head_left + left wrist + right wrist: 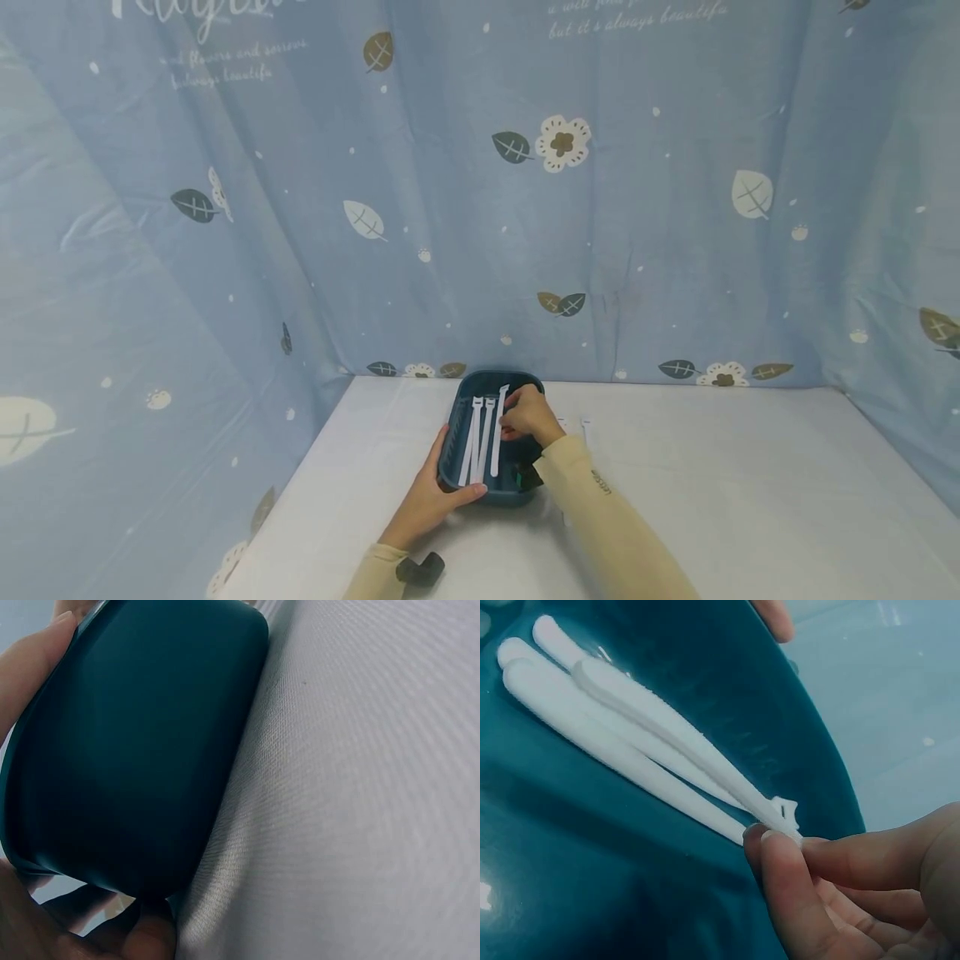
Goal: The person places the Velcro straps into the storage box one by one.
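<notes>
A dark teal plastic basket (491, 498) stands on the white tabletop, holding several white hook-and-loop cable ties (475, 442) with slotted heads. My left hand (431, 498) grips its near left corner, thumb over the rim and fingers along the outer wall. Inside the basket, my right hand (527, 414) pinches one white cable tie (667, 724) near its head between thumb and fingertips. The held tie's free end reaches over the other ties in the right wrist view. In the left wrist view, the basket's outer wall (142, 735) hides its contents.
More white straps (587, 429) lie on the table right of the basket, partly hidden by the right forearm. A blue patterned curtain (637, 208) hangs behind the table (750, 483) and along its sides. Dark wrist cameras (422, 570) sit at both wrists.
</notes>
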Action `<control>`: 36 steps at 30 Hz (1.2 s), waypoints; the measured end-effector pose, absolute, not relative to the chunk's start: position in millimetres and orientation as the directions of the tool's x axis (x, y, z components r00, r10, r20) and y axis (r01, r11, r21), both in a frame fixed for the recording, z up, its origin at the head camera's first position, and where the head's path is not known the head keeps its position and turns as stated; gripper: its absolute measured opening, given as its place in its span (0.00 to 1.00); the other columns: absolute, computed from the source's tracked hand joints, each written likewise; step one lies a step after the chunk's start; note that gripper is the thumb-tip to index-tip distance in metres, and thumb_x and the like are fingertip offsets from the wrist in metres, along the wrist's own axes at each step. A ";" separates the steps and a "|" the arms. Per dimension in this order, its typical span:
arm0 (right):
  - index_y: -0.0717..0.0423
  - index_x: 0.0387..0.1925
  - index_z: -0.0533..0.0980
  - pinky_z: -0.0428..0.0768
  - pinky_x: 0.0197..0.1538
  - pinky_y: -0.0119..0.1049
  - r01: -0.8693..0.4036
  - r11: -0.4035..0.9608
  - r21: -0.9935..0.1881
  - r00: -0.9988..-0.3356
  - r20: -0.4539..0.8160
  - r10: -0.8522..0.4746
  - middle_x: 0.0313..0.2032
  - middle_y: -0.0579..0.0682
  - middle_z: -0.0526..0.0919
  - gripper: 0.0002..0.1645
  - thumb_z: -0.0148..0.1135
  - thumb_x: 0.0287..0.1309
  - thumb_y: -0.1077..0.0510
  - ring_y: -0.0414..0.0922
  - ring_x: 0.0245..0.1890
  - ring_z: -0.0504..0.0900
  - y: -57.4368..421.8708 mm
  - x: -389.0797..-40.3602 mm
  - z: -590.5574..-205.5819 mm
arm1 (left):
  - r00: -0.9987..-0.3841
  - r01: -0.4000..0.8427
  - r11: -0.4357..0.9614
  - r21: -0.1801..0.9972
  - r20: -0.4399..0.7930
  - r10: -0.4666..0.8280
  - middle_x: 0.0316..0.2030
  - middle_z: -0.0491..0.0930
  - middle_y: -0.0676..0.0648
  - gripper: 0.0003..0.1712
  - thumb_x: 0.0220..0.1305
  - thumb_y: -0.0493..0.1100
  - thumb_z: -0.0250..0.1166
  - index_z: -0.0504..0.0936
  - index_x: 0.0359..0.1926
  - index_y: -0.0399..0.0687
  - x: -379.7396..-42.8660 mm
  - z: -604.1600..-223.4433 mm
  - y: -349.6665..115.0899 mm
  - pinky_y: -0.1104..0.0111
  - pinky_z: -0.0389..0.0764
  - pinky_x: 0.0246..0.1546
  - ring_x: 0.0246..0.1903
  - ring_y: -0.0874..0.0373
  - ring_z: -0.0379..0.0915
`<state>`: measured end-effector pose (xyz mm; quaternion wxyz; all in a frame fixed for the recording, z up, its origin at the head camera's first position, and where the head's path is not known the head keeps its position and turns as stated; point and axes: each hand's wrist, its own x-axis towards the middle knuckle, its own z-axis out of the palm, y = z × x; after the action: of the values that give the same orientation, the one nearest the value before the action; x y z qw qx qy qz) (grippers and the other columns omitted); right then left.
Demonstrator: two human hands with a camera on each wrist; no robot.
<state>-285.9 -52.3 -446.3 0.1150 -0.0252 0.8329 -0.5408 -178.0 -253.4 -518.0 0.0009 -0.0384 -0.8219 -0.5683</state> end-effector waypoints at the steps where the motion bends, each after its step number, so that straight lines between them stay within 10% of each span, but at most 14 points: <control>1: 0.73 0.53 0.75 0.90 0.30 0.39 0.084 0.419 -0.904 -0.972 -0.166 -0.163 0.28 0.61 0.87 0.20 0.66 0.60 0.73 0.49 0.22 0.90 -53.0 -286.0 -446.3 | -0.997 0.064 0.353 0.934 0.045 0.061 0.83 0.49 0.41 0.68 0.55 0.52 0.80 0.42 0.84 0.62 -178.1 -518.0 -253.6 0.35 0.56 0.77 0.79 0.38 0.51; 36: 0.74 0.52 0.77 0.89 0.30 0.37 0.083 0.469 -0.879 -0.965 -0.188 -0.181 0.30 0.60 0.86 0.19 0.67 0.59 0.73 0.47 0.21 0.89 -60.3 -286.7 -459.3 | -0.996 0.072 0.368 0.927 0.049 0.072 0.82 0.50 0.39 0.68 0.56 0.53 0.79 0.41 0.84 0.59 -177.7 -519.5 -253.9 0.35 0.57 0.76 0.78 0.38 0.56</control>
<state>-286.7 -60.3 -459.3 0.1287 -0.0289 0.8474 -0.5143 -177.7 -253.9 -519.5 0.0001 -0.0437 -0.8270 -0.5605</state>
